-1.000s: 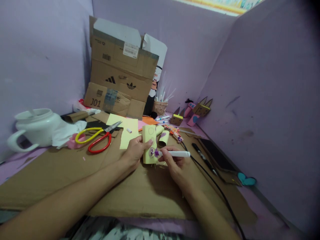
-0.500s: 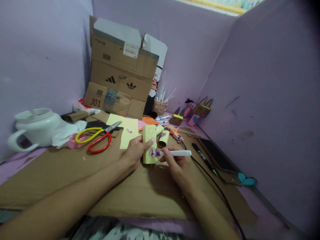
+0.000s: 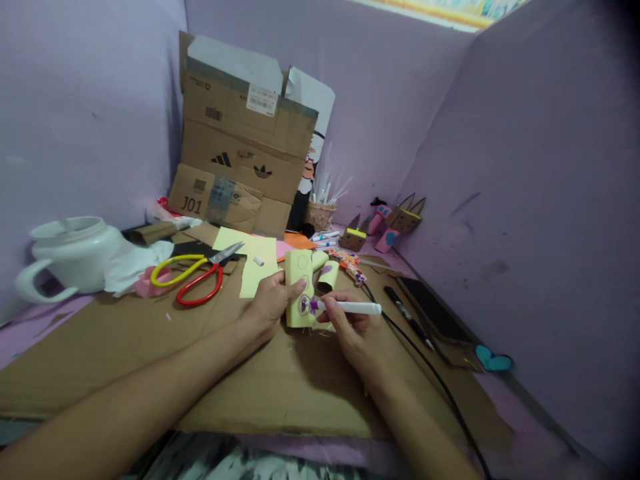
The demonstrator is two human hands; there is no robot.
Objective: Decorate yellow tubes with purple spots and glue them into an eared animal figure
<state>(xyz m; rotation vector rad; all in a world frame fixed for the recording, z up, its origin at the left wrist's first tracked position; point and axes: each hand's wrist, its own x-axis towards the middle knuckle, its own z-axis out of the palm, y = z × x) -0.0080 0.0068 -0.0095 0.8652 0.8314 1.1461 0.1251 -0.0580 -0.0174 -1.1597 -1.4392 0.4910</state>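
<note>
Marker [image 3: 357, 307] slightly shifted, carton [image 3: 245, 143] reading "J01"

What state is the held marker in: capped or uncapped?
Uncapped: the marker shows its bare tip at a purple oval on the yellow block.

A broad cardboard sheet [image 3: 280, 400] is covering much of the pinkish-purple desk [image 3: 31, 337]. From the sheet's middle, red-and-yellow scissors [image 3: 219, 261] are lying toward ten o'clock, pale yellow paper [image 3: 255, 283] toward twelve, a black pen [image 3: 410, 320] toward three, and a black cable [image 3: 434, 373] is trailing toward four.
</note>
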